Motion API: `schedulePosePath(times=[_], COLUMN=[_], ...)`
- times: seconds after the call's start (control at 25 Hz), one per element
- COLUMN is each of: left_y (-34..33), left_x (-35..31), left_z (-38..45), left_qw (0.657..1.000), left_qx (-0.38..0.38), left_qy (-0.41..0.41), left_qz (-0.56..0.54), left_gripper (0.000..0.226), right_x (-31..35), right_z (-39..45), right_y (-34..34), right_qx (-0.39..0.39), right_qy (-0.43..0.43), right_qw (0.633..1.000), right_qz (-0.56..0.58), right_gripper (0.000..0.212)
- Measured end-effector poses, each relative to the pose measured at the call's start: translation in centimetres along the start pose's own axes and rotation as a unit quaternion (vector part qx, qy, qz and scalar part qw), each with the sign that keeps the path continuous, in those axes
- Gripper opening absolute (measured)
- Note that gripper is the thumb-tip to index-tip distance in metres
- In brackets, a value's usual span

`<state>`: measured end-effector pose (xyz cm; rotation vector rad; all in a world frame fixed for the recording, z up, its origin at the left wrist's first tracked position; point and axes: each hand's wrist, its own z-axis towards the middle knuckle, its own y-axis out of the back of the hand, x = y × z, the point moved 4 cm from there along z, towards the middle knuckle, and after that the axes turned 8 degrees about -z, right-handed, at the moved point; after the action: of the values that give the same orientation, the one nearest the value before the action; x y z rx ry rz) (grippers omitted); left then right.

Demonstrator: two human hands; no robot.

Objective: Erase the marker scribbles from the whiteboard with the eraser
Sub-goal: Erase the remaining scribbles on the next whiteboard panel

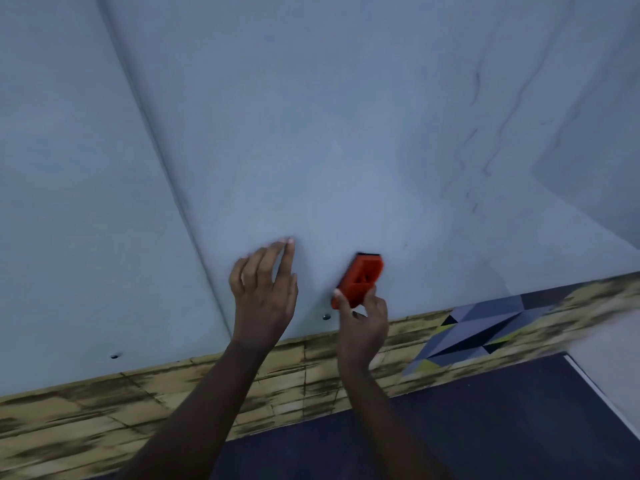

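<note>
One orange eraser (360, 280) sits in the right hand (362, 323), fingers curled round its lower end, its dark pad against the whiteboard (311, 133). Just beside it, the left hand (265, 292) lies flat, fingers straight, fingertips touching the board. Faint marker scribbles (478, 147) remain above the right hand. Two screws (326, 317) sit below the hands.
</note>
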<state>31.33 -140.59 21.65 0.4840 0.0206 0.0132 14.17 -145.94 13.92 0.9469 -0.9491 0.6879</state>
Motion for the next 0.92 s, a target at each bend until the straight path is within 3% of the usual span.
schedulePosePath(times=[0.08, 0.16, 0.2, 0.28, 0.32, 0.36, 0.4, 0.48, 0.52, 0.56, 0.64, 0.72, 0.76, 0.84, 0.92], left_y=[-0.1, -0.2, -0.2, -0.1, 0.0, 0.0, 0.0, -0.2, -0.4, -0.4, -0.4, 0.0, 0.1, 0.0, -0.1], left_x=[-1.5, -2.5, -2.8, -3.1, -3.2, -3.5, -3.8, -4.8, -5.2, -5.5, -5.7, -5.6, -5.6, -5.8, -5.7], left_z=[1.5, 2.7, 3.1, 3.2, 3.2, 3.2, 3.2, 3.4, 3.5, 3.6, 4.0, 4.2, 4.4, 4.5, 4.7], left_qw=[1.000, 1.000, 0.999, 0.999, 0.999, 0.999, 0.999, 0.998, 0.997, 0.997, 0.997, 0.998, 0.997, 0.997, 0.998], left_qx=[0.009, 0.010, 0.012, 0.025, 0.029, 0.031, 0.031, 0.036, 0.041, 0.045, 0.045, 0.037, 0.035, 0.030, 0.029], left_qy=[-0.013, 0.003, 0.009, 0.014, 0.017, 0.023, 0.030, 0.041, 0.043, 0.043, 0.040, 0.045, 0.049, 0.050, 0.043], left_qz=[-0.013, -0.028, -0.030, -0.029, -0.029, -0.030, -0.031, -0.036, -0.039, -0.041, -0.037, -0.036, -0.039, -0.043, -0.043], left_gripper=[0.063, 0.061, 0.062, 0.062, 0.062, 0.060, 0.059, 0.059, 0.059, 0.060, 0.059, 0.057, 0.056, 0.056, 0.057], right_x=[0.0, -2.5, -3.8, -5.7, -7.1, -8.8, -10.6, -12.9, -13.0, -12.7, -10.4, -5.6, -3.1, 0.0, 0.7], right_z=[-0.7, -0.3, 0.6, 3.4, 4.9, 6.3, 7.3, 8.3, 8.3, 8.4, 9.0, 8.8, 8.0, 5.3, 3.1], right_y=[-0.6, -0.6, -0.2, 1.4, 2.1, 2.5, 2.6, 2.4, 2.4, 2.4, 3.3, 4.3, 4.2, 2.9, 1.6], right_qx=[0.000, 0.001, 0.004, 0.000, -0.007, -0.007, 0.003, 0.066, 0.083, 0.089, 0.033, -0.026, -0.020, 0.022, 0.033], right_qy=[0.146, 0.293, 0.308, 0.178, 0.051, -0.086, -0.221, -0.422, -0.464, -0.464, -0.350, -0.145, -0.037, 0.173, 0.288], right_qw=[0.978, 0.913, 0.906, 0.964, 0.994, 0.996, 0.968, 0.867, 0.836, 0.830, 0.899, 0.975, 0.992, 0.985, 0.949], right_qz=[-0.146, -0.283, -0.292, -0.197, -0.095, 0.015, 0.117, 0.254, 0.280, 0.296, 0.261, 0.163, 0.116, -0.016, -0.124], right_gripper=[0.063, 0.064, 0.062, 0.058, 0.061, 0.066, 0.065, 0.051, 0.046, 0.044, 0.044, 0.043, 0.042, 0.047, 0.057])
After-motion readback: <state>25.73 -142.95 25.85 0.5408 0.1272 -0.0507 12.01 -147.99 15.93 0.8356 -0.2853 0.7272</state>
